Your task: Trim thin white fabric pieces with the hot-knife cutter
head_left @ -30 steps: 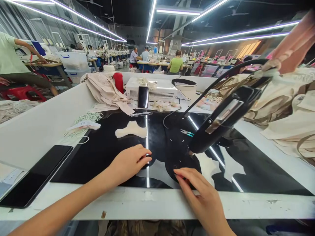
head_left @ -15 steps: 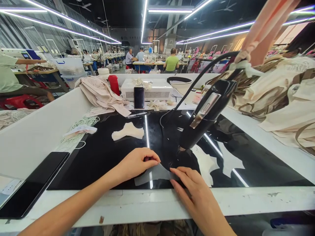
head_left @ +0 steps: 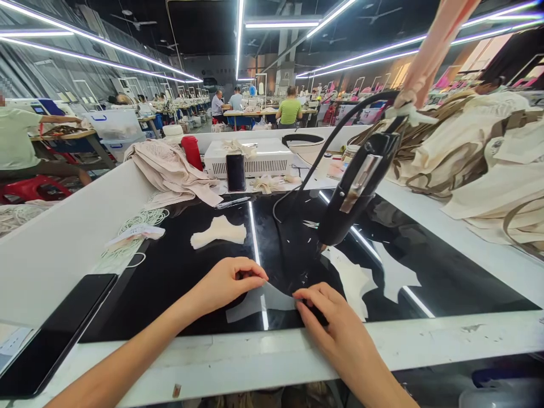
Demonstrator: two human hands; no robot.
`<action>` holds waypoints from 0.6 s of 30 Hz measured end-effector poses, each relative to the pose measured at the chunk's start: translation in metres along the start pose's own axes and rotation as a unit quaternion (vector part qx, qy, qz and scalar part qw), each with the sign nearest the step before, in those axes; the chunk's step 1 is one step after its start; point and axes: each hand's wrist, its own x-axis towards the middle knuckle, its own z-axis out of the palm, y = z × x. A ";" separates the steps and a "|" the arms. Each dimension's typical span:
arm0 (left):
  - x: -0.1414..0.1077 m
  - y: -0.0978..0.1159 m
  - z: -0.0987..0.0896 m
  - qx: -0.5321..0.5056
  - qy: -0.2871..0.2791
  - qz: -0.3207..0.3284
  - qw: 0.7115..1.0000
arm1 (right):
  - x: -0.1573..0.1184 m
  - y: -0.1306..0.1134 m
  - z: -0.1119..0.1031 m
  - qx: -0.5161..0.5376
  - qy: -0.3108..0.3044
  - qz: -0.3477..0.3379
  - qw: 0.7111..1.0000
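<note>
A thin translucent grey piece [head_left: 272, 297] is held near the front edge of the glossy black sheet [head_left: 170, 294]. My left hand [head_left: 233, 283] pinches its upper edge between thumb and fingers. At its right end my right hand [head_left: 331, 314] grips it with thumb and index finger. Beyond my right hand hangs a black handheld tool [head_left: 357, 187] on a pink cloth strip, its tip low over the sheet. White cut pieces [head_left: 352, 277] lie to the right of my right hand, and a cream stack of cut pieces [head_left: 219, 231] rests beyond my left hand.
A large black phone [head_left: 55, 334] lies at the left. Farther back are a white box [head_left: 250, 160], a smaller phone [head_left: 236, 173] and a red cylinder [head_left: 192, 153]. Beige fabric [head_left: 170, 164] sits back left, with garments [head_left: 488, 153] heaped right. People work in the background.
The view has shifted slightly. The hanging tool now stands more upright, its tip a little to the right and higher. Both hands keep hold of the translucent piece, slightly farther apart.
</note>
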 end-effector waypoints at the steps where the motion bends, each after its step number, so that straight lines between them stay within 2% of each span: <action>1: 0.000 0.000 0.000 0.005 0.000 -0.002 1.000 | 0.000 0.001 0.000 0.000 -0.002 0.002 1.000; 13: 0.004 -0.004 0.004 0.085 0.040 0.008 0.996 | 0.000 -0.001 0.006 -0.020 0.023 -0.006 1.000; 18: 0.008 -0.006 0.005 0.113 0.051 0.009 0.992 | 0.000 0.001 0.008 -0.027 0.014 -0.027 0.999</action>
